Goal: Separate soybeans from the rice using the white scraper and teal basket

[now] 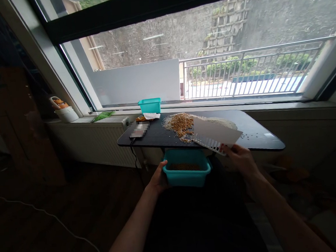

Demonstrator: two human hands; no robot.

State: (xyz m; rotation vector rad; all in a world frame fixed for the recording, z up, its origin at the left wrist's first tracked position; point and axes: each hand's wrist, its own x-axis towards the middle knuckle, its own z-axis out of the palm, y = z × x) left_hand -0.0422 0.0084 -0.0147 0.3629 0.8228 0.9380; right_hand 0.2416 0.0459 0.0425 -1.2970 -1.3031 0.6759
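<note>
My left hand (159, 178) grips the left side of a teal plastic tub (186, 177), thumb over its rim. The tub is below the table's front edge, with brown grains (185, 166) in its bottom. In my right hand (240, 158) is a flat grey sheet (216, 132) with a row of slots along one edge, held by its near right corner. Its left edge meets a pile of golden kernels (182, 123) on the dark table (253, 123). Pale grains (220, 122) lie behind the sheet, partly hidden by it.
A second teal tub (149, 105) stands at the back of the table near the window, with white tissue (151, 115) before it. A phone-like device (139, 129) with a cable lies at the table's left. A radiator (105, 140) runs along the wall; a white cable (51, 216) crosses the floor.
</note>
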